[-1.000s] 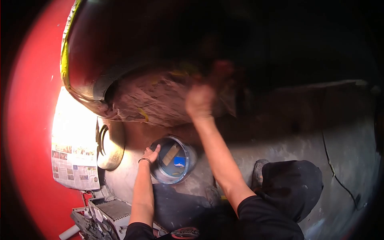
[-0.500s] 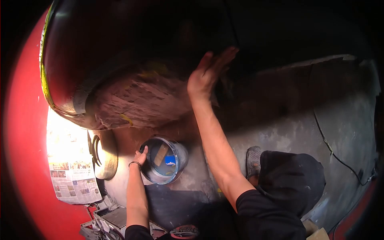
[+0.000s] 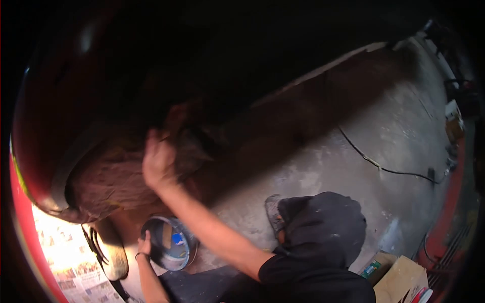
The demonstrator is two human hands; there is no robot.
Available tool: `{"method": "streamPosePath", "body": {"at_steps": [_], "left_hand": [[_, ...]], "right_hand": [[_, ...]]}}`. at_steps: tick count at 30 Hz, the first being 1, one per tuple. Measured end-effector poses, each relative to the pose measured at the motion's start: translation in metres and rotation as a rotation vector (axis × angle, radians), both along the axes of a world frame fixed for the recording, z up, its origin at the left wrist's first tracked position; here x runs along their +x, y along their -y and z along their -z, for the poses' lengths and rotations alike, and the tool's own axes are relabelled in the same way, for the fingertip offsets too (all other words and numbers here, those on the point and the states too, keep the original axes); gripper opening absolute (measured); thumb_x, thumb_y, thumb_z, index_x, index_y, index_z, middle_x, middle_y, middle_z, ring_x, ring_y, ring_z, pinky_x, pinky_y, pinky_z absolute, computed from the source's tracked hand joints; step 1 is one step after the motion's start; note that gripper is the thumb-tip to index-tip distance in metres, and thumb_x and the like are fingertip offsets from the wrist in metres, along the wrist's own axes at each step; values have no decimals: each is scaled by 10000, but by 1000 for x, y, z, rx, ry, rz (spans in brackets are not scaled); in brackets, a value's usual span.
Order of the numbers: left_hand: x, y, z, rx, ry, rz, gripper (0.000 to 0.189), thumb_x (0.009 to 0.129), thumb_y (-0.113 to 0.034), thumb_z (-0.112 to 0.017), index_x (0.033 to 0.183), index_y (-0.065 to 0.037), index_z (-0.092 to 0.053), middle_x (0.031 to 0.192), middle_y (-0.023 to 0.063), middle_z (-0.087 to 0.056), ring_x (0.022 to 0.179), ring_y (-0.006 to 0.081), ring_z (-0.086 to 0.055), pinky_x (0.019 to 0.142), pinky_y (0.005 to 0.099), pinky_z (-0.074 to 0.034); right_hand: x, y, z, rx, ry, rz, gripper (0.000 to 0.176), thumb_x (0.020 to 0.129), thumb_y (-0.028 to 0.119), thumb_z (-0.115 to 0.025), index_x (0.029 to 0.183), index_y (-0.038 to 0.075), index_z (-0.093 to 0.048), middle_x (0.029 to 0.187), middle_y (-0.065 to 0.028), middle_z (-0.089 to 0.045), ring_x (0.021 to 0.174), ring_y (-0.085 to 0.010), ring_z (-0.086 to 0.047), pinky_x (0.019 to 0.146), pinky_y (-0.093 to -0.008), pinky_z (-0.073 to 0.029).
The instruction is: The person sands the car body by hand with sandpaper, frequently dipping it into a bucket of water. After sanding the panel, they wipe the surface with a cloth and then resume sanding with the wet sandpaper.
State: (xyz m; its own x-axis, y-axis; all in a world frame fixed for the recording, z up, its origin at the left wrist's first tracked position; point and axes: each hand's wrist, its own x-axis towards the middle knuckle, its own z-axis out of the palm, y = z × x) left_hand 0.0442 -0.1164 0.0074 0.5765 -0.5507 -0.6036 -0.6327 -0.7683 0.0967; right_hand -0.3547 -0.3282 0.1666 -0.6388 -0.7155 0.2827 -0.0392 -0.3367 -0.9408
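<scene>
My left hand (image 3: 145,244) grips the rim of a bucket (image 3: 191,241) on the floor. Inside the bucket are a flat brown piece (image 3: 167,236) and a small blue-and-white item (image 3: 178,239), apparently in liquid. Stretched forward, my right hand (image 3: 160,157) is at the dark, glossy vehicle body (image 3: 86,113), beside its wheel arch. Its fingers are extended and blurred by motion, and nothing shows in them. Whether the palm touches the surface is hard to see in the shadow. Wrinkled covering sheet (image 3: 113,177) fills the wheel arch below.
A tire (image 3: 112,252) stands left of the bucket, beside newspaper sheets (image 3: 70,267) on a red surface. A black cable (image 3: 384,169) crosses the concrete floor (image 3: 323,166) at right. An open cardboard box (image 3: 401,283) sits at lower right, near my bent knee (image 3: 328,222).
My right hand has swept left and down across the vehicle body toward the wheel arch. The view has swung right, bringing the box into sight. My left hand stays on the bucket.
</scene>
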Motion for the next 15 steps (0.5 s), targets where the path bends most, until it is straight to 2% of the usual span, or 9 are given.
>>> {"method": "streamPosePath", "body": {"at_steps": [2, 3, 6, 8, 9, 10, 12, 13, 15], "left_hand": [[-6, 4, 2, 58, 125, 24, 1258, 963, -854, -469, 1637, 175, -205, 1700, 368, -301, 1614, 432, -296, 1323, 448, -246], [-6, 7, 6, 60, 110, 36, 1263, 960, -858, -467, 1638, 173, -203, 1701, 369, -297, 1615, 433, -293, 1323, 450, -244], [-3, 4, -2, 80, 97, 41, 1264, 956, -857, -474, 1642, 167, -198, 1698, 368, -307, 1613, 436, -297, 1322, 452, -247], [-13, 4, -8, 21, 47, 0, 1241, 954, -848, -501, 1637, 153, -235, 1689, 359, -336, 1604, 435, -321, 1311, 460, -269], [6, 1, 9, -27, 58, 23, 1247, 947, -858, -505, 1642, 142, -233, 1693, 349, -338, 1601, 437, -328, 1309, 466, -274], [-2, 1, 1, 22, 73, -5, 1258, 940, -866, -509, 1656, 124, -208, 1700, 339, -332, 1604, 437, -321, 1312, 470, -268], [-21, 1, -15, 61, 72, -24, 1276, 933, -892, -479, 1670, 102, -171, 1706, 340, -317, 1611, 430, -310, 1316, 480, -259], [-9, -1, -5, 37, 61, -14, 1279, 932, -902, -460, 1665, 108, -180, 1700, 343, -327, 1609, 430, -316, 1315, 482, -263], [-6, -1, -2, 55, 110, -3, 1249, 948, -886, -449, 1648, 123, -222, 1687, 351, -346, 1606, 435, -322, 1315, 469, -262]], "right_hand": [[0, -6, -10, 113, -24, -68, 752, 1176, 383, -389, 1736, 17, -47, 1816, -231, -2, 1679, -406, 17, 1334, -561, -36], [-3, 5, 0, 125, 71, -22, 759, 1179, 411, -375, 1740, 33, -29, 1816, -228, 11, 1680, -403, 11, 1320, -607, -22], [-40, 40, 39, 88, 465, 57, 776, 1191, 429, -319, 1718, -18, 34, 1808, -248, 42, 1684, -361, -15, 1348, -450, -101], [-50, 30, 5, 30, 596, 4, 741, 1194, 401, -318, 1725, -4, 2, 1811, -239, 22, 1681, -379, -22, 1333, -578, -54], [-44, 20, -15, 160, 502, -36, 747, 1194, 409, -310, 1729, 16, 33, 1812, -233, 47, 1685, -356, -18, 1332, -582, -49], [-34, 23, -16, 129, 460, -28, 758, 1191, 432, -302, 1731, 33, 50, 1814, -217, 78, 1687, -334, 12, 1331, -582, -48], [-58, 24, -5, 270, 472, -107, 747, 1197, 411, -289, 1723, 4, 51, 1815, -206, 84, 1685, -326, 60, 1346, -514, -28], [-59, 52, 31, 74, 702, 2, 746, 1199, 394, -289, 1711, -30, 48, 1814, -208, 72, 1685, -313, 50, 1358, -451, -16], [-109, 54, 44, 230, 894, -64, 757, 1198, 390, -301, 1702, -48, 54, 1812, -213, 70, 1684, -305, 42, 1363, -418, -15]]}}
